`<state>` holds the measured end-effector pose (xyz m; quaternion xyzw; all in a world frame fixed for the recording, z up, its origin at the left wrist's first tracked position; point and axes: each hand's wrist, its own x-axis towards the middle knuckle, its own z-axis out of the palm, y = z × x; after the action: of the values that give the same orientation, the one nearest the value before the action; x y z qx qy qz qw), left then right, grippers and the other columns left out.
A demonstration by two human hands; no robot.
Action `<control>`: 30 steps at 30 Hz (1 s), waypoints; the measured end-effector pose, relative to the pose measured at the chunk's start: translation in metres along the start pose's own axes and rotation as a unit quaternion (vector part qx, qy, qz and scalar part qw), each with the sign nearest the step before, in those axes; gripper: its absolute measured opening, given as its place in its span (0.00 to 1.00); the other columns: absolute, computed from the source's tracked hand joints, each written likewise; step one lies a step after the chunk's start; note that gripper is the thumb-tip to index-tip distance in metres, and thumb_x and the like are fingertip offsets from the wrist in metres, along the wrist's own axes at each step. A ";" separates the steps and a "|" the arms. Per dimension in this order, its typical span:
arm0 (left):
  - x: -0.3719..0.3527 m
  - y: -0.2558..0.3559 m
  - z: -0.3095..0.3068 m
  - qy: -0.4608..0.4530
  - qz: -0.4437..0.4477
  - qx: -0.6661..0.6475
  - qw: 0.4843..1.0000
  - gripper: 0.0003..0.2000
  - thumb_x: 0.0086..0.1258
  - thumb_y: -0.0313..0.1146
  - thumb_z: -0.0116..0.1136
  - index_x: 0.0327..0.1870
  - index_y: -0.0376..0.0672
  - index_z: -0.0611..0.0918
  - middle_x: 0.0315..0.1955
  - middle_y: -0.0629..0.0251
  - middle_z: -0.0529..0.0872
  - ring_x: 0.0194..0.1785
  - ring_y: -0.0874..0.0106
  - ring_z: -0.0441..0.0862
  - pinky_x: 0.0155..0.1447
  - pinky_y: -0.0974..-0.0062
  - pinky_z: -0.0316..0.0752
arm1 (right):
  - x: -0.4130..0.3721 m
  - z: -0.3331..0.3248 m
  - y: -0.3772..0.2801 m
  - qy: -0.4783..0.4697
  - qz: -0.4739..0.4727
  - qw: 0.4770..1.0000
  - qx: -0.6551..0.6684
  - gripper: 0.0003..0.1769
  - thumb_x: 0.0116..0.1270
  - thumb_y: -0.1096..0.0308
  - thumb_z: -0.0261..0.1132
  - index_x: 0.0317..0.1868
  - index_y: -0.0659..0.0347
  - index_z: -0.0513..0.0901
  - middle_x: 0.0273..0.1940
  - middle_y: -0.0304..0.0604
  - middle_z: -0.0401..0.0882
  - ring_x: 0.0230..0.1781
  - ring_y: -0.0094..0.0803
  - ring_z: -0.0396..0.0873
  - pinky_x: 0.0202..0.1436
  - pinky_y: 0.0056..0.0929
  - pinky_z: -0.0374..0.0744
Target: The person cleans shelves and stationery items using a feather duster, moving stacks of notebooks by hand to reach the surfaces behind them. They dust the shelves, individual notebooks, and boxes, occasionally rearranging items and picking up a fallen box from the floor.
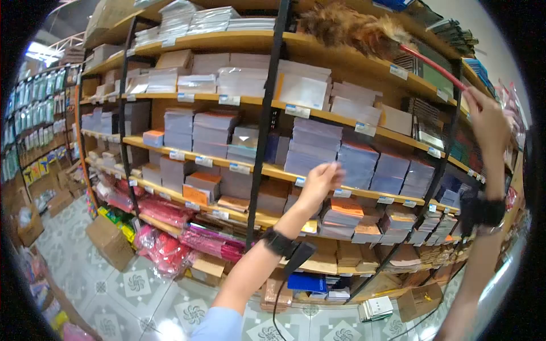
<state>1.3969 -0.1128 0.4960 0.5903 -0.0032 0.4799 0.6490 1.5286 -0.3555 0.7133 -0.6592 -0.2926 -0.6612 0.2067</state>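
My right hand is raised at the upper right, its fingers wrapped round the red handle of a feather duster. The duster's brown, fluffy feathers lie along the top shelf, over the shelf edge and its contents. Lower and nearer the middle, my left hand is held in front of the shelves with its fingers curled in; nothing shows in it. Behind it are stacks of clear-wrapped grey-blue packs. Dark bands circle both wrists, and a black cable hangs from the left one.
Black-framed shelving with wooden boards holds many paper and plastic packs. Pink bundles fill the lowest level. A cardboard box stands on the patterned tile floor; another box sits at the lower right. Hanging goods line the left side.
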 end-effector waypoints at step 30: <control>-0.203 -0.016 -0.127 0.409 -0.001 -0.125 0.904 0.13 0.64 0.47 0.41 0.27 0.48 0.63 0.11 0.77 0.54 0.10 0.84 0.48 0.13 0.85 0.44 | -0.379 -0.037 -0.281 -0.449 -0.110 0.553 0.693 0.21 0.58 0.63 0.51 0.52 0.59 0.66 0.27 0.52 0.74 0.27 0.48 0.74 0.28 0.40 0.71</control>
<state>1.2261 -0.1386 0.3294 0.2564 0.2032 0.6744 0.6619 1.3328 -0.2132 0.3061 -0.4859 -0.7855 0.1099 0.3672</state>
